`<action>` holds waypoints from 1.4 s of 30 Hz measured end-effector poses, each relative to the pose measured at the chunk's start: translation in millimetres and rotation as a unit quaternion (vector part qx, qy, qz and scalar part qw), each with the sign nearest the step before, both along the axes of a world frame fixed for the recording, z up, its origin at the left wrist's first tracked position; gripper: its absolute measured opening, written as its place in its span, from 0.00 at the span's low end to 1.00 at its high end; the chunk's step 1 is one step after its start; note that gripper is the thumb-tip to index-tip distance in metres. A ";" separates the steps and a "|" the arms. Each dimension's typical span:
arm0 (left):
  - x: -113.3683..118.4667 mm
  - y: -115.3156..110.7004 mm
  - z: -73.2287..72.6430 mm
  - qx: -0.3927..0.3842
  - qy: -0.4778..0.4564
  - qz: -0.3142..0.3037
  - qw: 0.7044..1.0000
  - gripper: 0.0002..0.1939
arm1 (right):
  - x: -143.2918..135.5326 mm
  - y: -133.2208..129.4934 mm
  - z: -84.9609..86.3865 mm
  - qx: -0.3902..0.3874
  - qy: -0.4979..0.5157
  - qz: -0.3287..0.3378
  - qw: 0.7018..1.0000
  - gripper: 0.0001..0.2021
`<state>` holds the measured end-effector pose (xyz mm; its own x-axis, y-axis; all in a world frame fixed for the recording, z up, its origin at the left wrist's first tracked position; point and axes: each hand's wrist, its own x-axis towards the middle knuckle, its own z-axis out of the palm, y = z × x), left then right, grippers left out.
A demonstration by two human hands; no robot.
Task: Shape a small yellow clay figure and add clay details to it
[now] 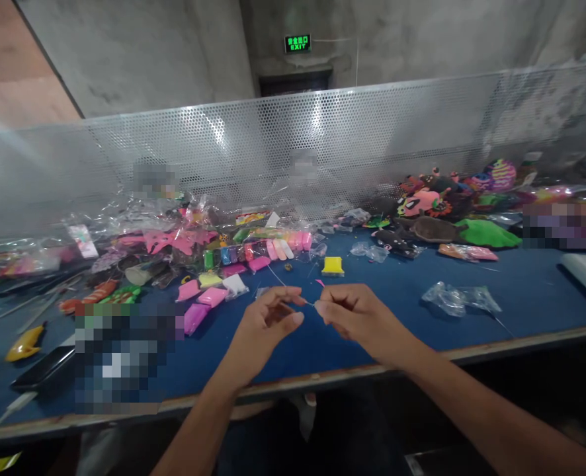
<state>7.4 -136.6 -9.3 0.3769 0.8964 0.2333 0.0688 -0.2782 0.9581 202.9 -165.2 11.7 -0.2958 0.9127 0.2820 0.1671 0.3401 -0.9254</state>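
My right hand [355, 317] is closed in a pinch on a thin wire-like stick [309, 303], which spans the small gap between my hands. My left hand [268, 324] faces it with curved fingers, its thumb apart from them. One left fingertip seems to touch the stick's other end. Behind the left fingers a thin pale line [276, 275] slants up; whether it belongs to the same stick I cannot tell. A tiny pink scrap [319, 282] shows just above the right fingers. Beyond it lies a yellow clay pack [333, 266].
Pink and purple packs [196, 318] lie left of my hands, near a phone [42, 370] with a cable. Crumpled clear plastic [459, 299] is at right. Clay figures [424, 202] and bagged pieces line the perforated metal screen [253, 145] behind the blue table [303, 350].
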 end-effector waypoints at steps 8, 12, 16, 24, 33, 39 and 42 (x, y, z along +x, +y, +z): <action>-13.8 -15.9 -4.3 0.107 0.259 -0.034 0.959 0.08 | 1.7 44.1 -22.5 0.119 -0.482 -0.063 0.865 0.12; -26.2 -37.8 4.6 0.130 0.238 -0.140 0.952 0.05 | -6.8 42.7 -36.2 0.145 -0.554 -0.033 0.819 0.13; -40.2 -40.5 32.4 0.190 0.133 -0.095 0.968 0.04 | -5.5 42.9 -38.1 0.183 -0.599 0.007 0.780 0.13; -9.8 32.9 28.0 0.257 0.369 -0.066 0.891 0.09 | -4.7 50.1 -31.0 0.254 -0.659 0.097 0.701 0.16; -5.4 46.6 -14.3 0.292 0.499 -0.076 0.812 0.13 | -9.0 48.7 -23.1 0.225 -0.683 0.093 0.689 0.16; -7.8 43.3 -17.0 0.297 0.505 -0.063 0.808 0.15 | -20.1 42.5 -22.8 0.193 -0.684 0.054 0.701 0.17; -7.6 39.2 -21.0 0.301 0.512 -0.049 0.803 0.16 | -26.1 43.6 -18.0 0.166 -0.689 0.050 0.703 0.15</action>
